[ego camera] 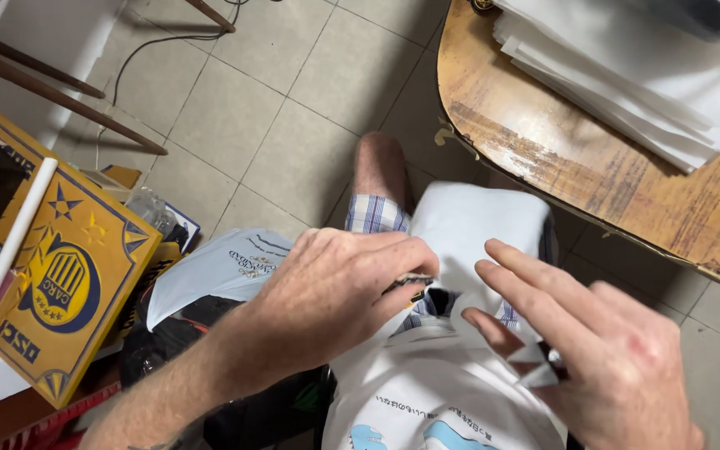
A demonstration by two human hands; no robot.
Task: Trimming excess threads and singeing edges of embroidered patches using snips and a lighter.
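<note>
A: How are the hands posed?

B: The left hand (335,292), at centre frame, curls knuckles-up and pinches the edge of a white printed bag (435,367) lying on the person's lap, lower centre. The right hand (593,350), lower right, has its fingers stretched out, with a folded bit of the bag tucked under them.

A: Anything around?

B: A worn wooden worktop (577,167) at upper right carries stacked white sheets (652,75); a yellow box (68,283) stands at left.
</note>
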